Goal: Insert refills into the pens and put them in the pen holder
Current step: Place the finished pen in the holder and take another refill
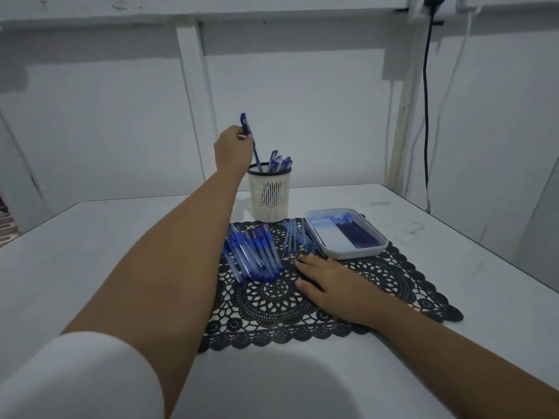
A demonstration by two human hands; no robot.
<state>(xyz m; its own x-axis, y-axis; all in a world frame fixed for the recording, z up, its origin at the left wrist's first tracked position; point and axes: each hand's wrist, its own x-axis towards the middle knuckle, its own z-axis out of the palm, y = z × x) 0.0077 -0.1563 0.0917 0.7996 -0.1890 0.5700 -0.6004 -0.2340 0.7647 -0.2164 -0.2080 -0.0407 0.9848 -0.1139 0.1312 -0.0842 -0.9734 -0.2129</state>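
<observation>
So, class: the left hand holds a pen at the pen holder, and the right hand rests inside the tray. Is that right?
Not quite: in the head view the right hand rests on the black mat, outside the tray. The left hand does hold a pen at the pen holder.

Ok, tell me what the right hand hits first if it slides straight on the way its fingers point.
Likely the loose thin blue sticks on the mat: the right hand lies with fingertips just short of their near ends. Depth is hard to judge.
</observation>
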